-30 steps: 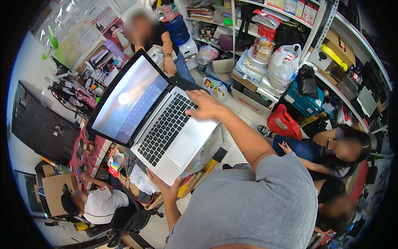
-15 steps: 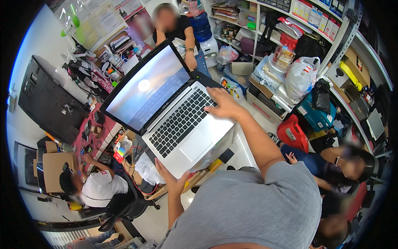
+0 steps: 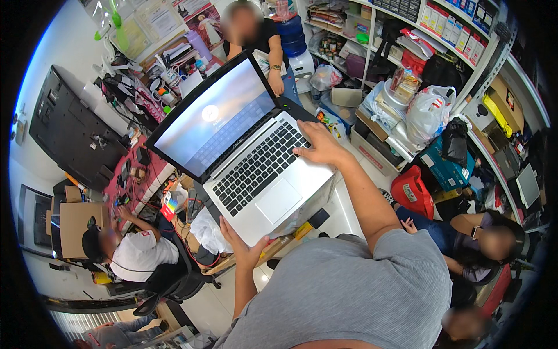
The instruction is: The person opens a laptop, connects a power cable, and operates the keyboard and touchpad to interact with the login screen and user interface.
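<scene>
One laptop [image 3: 280, 200], silver and opened, is in the ctr. of the frame, w/ its lit screen [image 3: 218, 119] toward the upper left. The left hand [image 3: 247, 250] is at its lower corner: thumb at the front edge, fingers along the side edge, half bent, so this corner is held betw. them (the tips underneath are hidden). The right hand [image 3: 325, 145] rests on the right end of the black keyboard [image 3: 258, 167], fingers spread and thumb well apart, w/o a visible grip.

A white plastic bag [image 3: 209, 231] is near the laptop, to its lower left. At upper ctr. is a person in a black tee [image 3: 269, 36], w/ a wristwatch; at lower left, a person in a white shirt [image 3: 142, 254] sits on a black chair [image 3: 177, 282]. A red bag [image 3: 411, 193] stands right of ctr., below a teal box [image 3: 444, 163].
</scene>
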Motion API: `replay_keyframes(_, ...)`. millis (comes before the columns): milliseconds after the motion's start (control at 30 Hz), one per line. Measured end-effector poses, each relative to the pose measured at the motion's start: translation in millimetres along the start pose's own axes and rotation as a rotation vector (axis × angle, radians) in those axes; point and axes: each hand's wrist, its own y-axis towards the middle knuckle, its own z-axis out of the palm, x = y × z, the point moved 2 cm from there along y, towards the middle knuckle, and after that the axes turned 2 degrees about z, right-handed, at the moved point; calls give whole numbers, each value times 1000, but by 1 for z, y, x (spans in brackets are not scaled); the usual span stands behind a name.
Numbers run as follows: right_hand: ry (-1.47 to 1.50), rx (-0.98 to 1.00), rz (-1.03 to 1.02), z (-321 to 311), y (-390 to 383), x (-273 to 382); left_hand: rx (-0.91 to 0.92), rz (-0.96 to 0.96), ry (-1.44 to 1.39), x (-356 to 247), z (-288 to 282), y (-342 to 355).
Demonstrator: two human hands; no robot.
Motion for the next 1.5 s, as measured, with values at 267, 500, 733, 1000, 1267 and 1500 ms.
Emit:
replay_keyframes(267, -32, 31, 15, -4, 0, 6, -10, 16, 5, 2, 0, 1)
replay_keyframes(500, -12, 13, -7, 1, 0, -3, -39, 25, -15, 5, 3, -3)
replay_keyframes(733, -9, -54, -81, -4, -3, -1, -35, 14, -39, 30, 10, -7)
replay_keyframes(1000, 38, -111, -154, 19, 9, -9, -48, 124, 83, 46, 1, -8)
replay_keyframes(1267, 18, -65, -68, 12, 7, -11, -16, 164, 119, 41, 6, 3)
replay_keyframes(1500, 23, -53, -50, 9, 4, -6, -13, 187, 172, 49, 4, 1)
